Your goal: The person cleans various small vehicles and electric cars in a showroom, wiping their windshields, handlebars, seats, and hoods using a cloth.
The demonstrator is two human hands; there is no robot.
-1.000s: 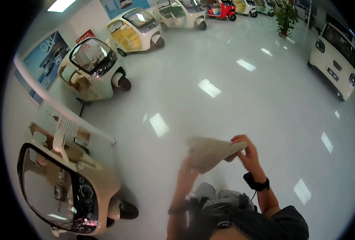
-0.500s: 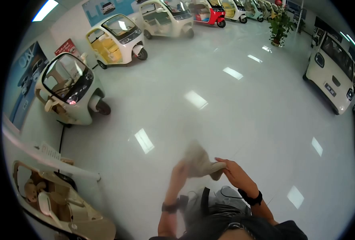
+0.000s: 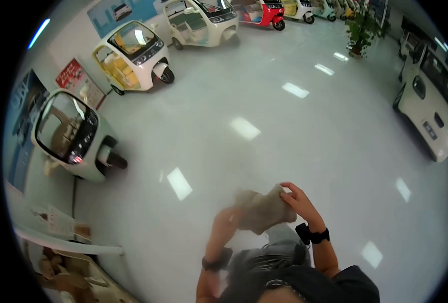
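Before me, a glossy pale floor [image 3: 209,156] carries bright rectangular reflections [image 3: 245,128]; to my left, three-wheeled vehicles [image 3: 147,64] line a white wall [image 3: 75,48] with a blue poster [image 3: 145,11]; farther off stands a potted plant [image 3: 359,34], and to my right, a white car [image 3: 428,108].

Two hands: a left hand [image 3: 226,223] at six o'clock, a right hand [image 3: 299,203] at four. One piece of beige fabric [image 3: 267,211] at five. Two dark wristbands [image 3: 319,236], one per arm. Three-wheelers [image 3: 90,151]: one each at half past seven, nine and half past ten, at least four around twelve to one. One potted plant [image 3: 359,34] at two. Three large posters [image 3: 80,83], nine to eleven.
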